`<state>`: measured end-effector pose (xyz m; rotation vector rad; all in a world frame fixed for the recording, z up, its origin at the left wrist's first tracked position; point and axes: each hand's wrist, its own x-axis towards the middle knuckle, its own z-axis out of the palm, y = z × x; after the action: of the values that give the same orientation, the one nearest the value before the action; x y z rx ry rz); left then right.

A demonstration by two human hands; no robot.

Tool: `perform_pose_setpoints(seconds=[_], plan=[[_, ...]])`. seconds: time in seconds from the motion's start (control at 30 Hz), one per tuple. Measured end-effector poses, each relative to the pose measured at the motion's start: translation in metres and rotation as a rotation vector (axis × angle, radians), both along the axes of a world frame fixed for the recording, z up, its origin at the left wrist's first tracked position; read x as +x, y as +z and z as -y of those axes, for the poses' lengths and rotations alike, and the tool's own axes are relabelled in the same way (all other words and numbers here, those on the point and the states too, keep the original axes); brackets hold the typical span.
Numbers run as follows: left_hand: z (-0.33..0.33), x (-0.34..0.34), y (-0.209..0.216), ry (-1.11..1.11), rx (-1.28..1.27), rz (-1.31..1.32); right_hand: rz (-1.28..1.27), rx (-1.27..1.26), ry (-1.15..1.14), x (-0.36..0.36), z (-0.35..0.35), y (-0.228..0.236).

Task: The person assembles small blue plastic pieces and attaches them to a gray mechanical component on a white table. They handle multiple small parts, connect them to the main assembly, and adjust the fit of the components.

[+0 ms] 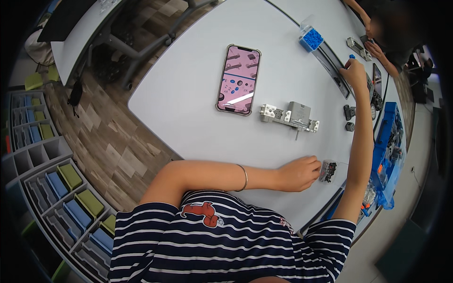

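My right hand [354, 75] reaches out at the far right, thumb and finger closed on a small blue connector piece [352, 56]. My left hand [300, 174] rests near the front of the table, its fingers curled together beside a small clear box [329, 171] of dark and red pieces. Whatever those fingers might hold is hidden. Between my arms and the phone lies a grey building-block assembly [290, 117], with a boxy grey block on top and a thin rod poking toward me. The phone [238, 80] shows a pink screen with pictures of parts.
A clear box of blue pieces [311, 39] stands at the far right. Dark wheel-like parts [349, 112] lie near my right forearm. A blue tray [388, 137] of parts is beyond it. Another person's hand [375, 50] is near a second grey assembly [358, 48].
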<state>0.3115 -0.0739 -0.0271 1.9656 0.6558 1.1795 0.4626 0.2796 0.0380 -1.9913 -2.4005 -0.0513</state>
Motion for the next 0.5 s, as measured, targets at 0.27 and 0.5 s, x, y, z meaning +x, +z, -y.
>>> perform_pose_setpoints(seconds=[0.27,0.5], plan=[[0.000,0.001,0.001,0.011,-0.010,-0.002,-0.182,0.001,0.093,-0.010,0.052,0.059],[0.001,0.002,-0.001,0.010,-0.006,-0.004,-0.338,-0.084,0.194,-0.020,0.222,0.099]])
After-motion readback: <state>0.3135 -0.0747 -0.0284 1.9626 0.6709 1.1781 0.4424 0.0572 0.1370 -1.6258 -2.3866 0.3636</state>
